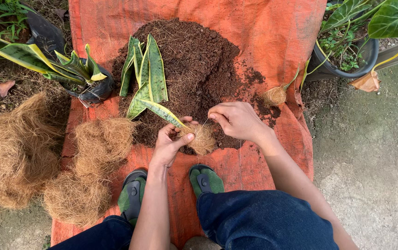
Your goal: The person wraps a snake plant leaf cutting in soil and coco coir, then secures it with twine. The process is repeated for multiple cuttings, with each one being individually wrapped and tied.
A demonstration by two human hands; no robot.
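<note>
Two hands' fingers pinch a fibre-wrapped cutting (198, 137), leaf pointing up-left toward soil (194, 65).

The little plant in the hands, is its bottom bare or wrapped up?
Wrapped up. A brown fibre ball covers the base of the striped-leaf plant; the left hand holds it, and the right hand pinches a strand.

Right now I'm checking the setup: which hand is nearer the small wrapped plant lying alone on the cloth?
Right. The right hand is just left of the small plant; the left hand is farther off, holding the fibre ball.
</note>
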